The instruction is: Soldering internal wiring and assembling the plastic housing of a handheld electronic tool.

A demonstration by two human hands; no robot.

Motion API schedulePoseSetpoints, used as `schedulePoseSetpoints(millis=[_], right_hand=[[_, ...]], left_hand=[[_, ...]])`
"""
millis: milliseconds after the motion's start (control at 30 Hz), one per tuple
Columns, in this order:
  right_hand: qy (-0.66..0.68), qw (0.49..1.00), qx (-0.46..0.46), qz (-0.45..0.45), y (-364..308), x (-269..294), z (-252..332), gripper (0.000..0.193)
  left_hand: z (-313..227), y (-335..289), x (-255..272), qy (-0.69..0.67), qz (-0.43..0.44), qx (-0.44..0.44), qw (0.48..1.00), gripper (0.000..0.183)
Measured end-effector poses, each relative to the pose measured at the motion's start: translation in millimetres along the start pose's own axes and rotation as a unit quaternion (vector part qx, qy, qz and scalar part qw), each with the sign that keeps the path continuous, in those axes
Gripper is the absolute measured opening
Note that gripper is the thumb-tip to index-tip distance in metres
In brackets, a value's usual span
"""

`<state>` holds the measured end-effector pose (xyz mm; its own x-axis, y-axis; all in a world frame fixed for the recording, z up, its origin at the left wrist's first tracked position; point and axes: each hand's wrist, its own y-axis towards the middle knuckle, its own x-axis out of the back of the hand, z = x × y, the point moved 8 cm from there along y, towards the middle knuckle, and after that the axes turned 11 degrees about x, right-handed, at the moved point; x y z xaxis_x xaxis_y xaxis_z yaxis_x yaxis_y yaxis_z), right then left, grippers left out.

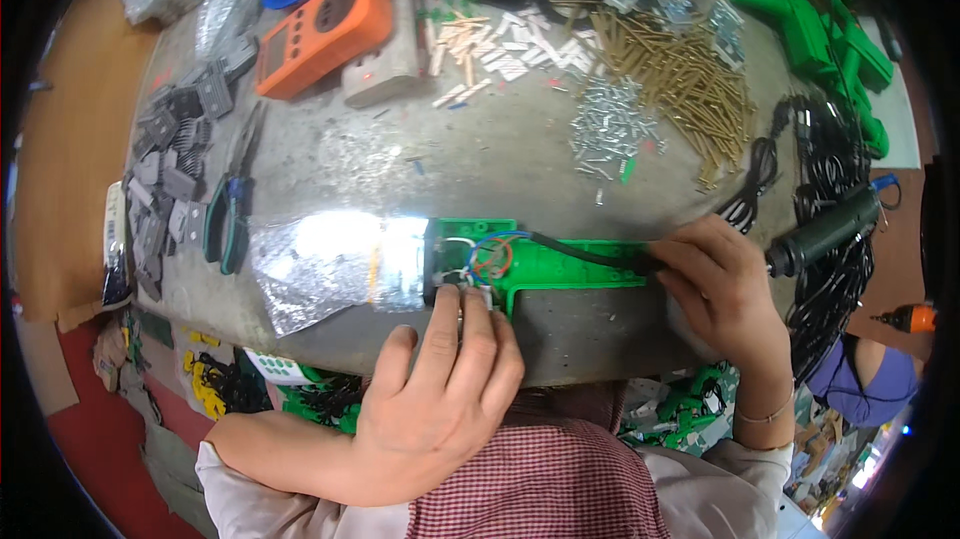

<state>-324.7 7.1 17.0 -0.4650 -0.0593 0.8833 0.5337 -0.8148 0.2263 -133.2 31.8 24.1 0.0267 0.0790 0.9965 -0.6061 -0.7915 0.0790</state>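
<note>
In front of me on the grey table lies a green plastic housing half point(575, 273), shaped like a pistol-grip tool, with its inside facing up. Blue, red and white wires point(490, 257) curl inside it, and a black cable point(585, 253) runs along its handle to the right. My left hand point(440, 394) has its fingers stretched out, fingertips resting on the housing's near edge by the wires. The small part under them is mostly hidden. At the handle's right end my right hand point(722, 284) pinches the black cable. A silvery foil-like sleeve or bag point(330, 264) adjoins the housing's left end.
Blue-handled pliers point(232, 204) and grey parts point(165, 169) lie left. Behind are an orange meter point(325, 34), brass-coloured screws point(680, 69) and small silver screws point(610, 119). On the right are a dark green electric screwdriver point(825, 229), black cables point(830, 159) and green housings point(810, 34).
</note>
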Motion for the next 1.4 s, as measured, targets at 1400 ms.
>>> schedulePoseSetpoints(millis=[1400], right_hand=[[0.101, 0.991, 0.049, -0.079, 66, -35, 44, 0.029]], left_hand=[[11, 7, 0, -0.063, 0.008, -0.061, 0.996, 0.032]])
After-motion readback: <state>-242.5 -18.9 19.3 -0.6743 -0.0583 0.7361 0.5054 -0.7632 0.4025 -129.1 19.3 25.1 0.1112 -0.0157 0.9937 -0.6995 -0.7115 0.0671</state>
